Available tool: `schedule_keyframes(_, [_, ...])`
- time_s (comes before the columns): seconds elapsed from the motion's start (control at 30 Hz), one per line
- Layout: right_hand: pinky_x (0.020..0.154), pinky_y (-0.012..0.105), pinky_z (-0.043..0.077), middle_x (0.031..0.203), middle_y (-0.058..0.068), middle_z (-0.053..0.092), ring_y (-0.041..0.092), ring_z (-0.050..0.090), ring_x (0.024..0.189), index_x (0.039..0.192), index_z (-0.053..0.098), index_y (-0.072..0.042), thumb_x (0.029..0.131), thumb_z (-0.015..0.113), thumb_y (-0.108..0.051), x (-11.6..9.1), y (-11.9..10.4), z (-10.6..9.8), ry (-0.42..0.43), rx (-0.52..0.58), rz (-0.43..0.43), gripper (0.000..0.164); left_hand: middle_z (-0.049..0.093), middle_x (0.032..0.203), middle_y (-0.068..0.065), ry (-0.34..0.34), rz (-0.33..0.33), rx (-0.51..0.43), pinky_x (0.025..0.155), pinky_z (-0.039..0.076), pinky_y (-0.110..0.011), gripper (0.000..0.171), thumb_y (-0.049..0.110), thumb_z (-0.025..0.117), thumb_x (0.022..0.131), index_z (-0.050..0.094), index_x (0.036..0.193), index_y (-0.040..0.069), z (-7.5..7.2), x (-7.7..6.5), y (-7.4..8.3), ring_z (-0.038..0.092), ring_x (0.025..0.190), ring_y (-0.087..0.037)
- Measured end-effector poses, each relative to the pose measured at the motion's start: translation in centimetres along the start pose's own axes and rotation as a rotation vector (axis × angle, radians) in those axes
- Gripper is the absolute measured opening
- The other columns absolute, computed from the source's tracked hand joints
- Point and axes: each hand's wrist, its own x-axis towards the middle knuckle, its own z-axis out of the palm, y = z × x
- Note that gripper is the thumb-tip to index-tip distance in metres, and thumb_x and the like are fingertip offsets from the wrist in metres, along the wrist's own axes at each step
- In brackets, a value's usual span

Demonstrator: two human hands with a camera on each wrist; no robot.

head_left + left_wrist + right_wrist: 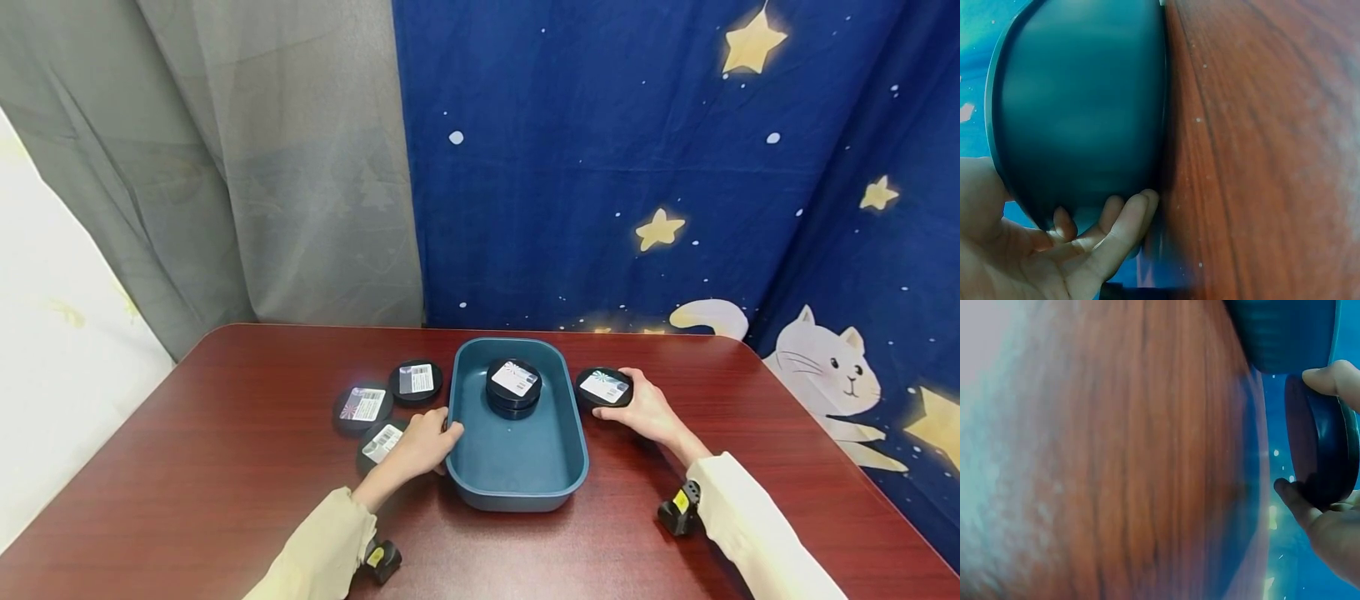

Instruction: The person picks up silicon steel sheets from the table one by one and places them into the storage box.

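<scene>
A teal rectangular bin (517, 462) stands at the table's middle, and my left hand (422, 443) grips its left wall. The thumb lies over the rim while the fingers (1124, 226) press along the outer side. To the right of the bin, my right hand (647, 408) holds a round black container (604, 387) with a white label on top. In the right wrist view the container (1325, 440) is pinched between thumb and fingers, its underside showing above the table. Inside the bin, toward the back, two black containers (513, 379) are stacked.
Left of the bin lie three more round black containers: one at the back (416, 382), one farther left (363, 408) and one in front (380, 443), partly behind my left hand. The reddish-brown table (247, 467) reaches back to a grey curtain (322, 167) and a blue starry curtain (540, 167).
</scene>
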Motion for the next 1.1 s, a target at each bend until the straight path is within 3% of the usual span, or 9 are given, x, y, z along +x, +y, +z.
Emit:
schedule_keyframes(0.37, [0.087,0.049,0.037,0.117,0.03,0.046,0.039,0.046,0.104,0.126,0.028,0.006,0.067,0.074,-0.024,-0.3,-1.3,-0.7,0.077,0.087,0.002,0.08,0.051,0.059,-0.008,-0.002,0.004,-0.001,0.036,0.046,-0.027,0.013,0.008,0.044,0.082,0.051,0.073,0.001,0.0,0.1,-0.1,0.057,0.039,-0.017])
schedule_keyframes(0.73, [0.088,0.047,0.036,0.117,0.026,0.047,0.036,0.046,0.105,0.127,0.03,0.003,0.067,0.074,-0.023,-0.2,-3.3,-1.6,0.135,0.15,-0.013,0.079,0.05,0.058,-0.008,-0.006,0.001,-0.009,0.036,0.046,-0.028,0.013,0.008,0.044,0.082,0.05,0.073,0.002,0.0,0.1,0.0,0.057,0.04,-0.018])
schedule_keyframes(1.1, [0.09,0.046,0.036,0.12,0.023,0.048,0.034,0.046,0.107,0.128,0.032,0.003,0.066,0.076,-0.026,0.2,-5.4,-1.4,0.135,0.181,-0.075,0.081,0.052,0.06,-0.009,0.0,0.0,-0.01,0.037,0.046,-0.027,0.013,0.009,0.044,0.082,0.052,0.074,0.001,0.0,0.1,-0.1,0.057,0.04,-0.017])
